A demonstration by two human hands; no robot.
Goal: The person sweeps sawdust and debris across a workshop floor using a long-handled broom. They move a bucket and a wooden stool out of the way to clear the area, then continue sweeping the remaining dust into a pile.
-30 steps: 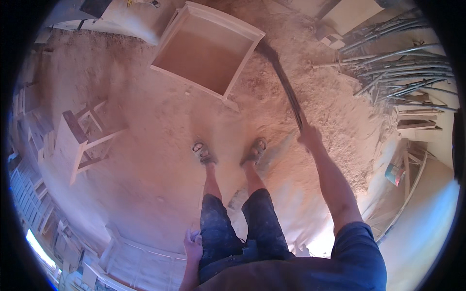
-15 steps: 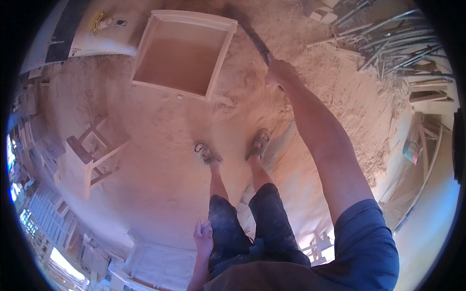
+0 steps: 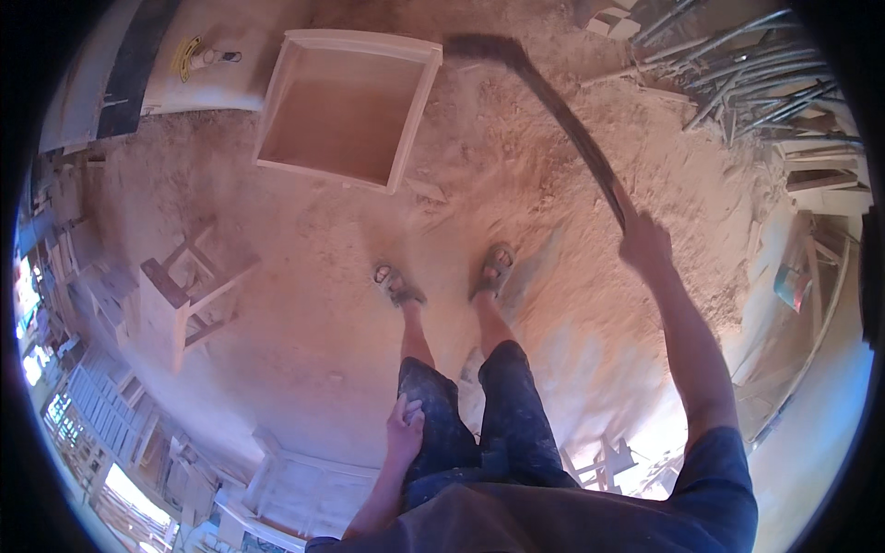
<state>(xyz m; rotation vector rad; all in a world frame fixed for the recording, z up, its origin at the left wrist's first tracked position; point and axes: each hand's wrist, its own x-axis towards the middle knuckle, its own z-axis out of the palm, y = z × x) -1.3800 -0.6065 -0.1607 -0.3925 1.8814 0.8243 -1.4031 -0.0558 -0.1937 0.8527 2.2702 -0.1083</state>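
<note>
My right hand, out to the right on a stretched arm, is closed round the near end of a long dark stick. The stick curves up and leftward over the dusty floor. Its dark far end bends toward a pale wooden frame-like box and lies close to the box's upper right corner. That end is too blurred to tell its make. My left hand hangs by my left thigh, its fingers loosely bent and apart, with nothing visible in them.
Brown dust covers the floor. A small wooden stool-like frame stands at the left. Rods and wood pieces are heaped at the far right. A pale board with a yellow-edged tool lies at the far left.
My right hand has swung right and nearer to me, bringing more of the dark stick into view. My left hand has risen slightly and shifted right, onto the thigh.
</note>
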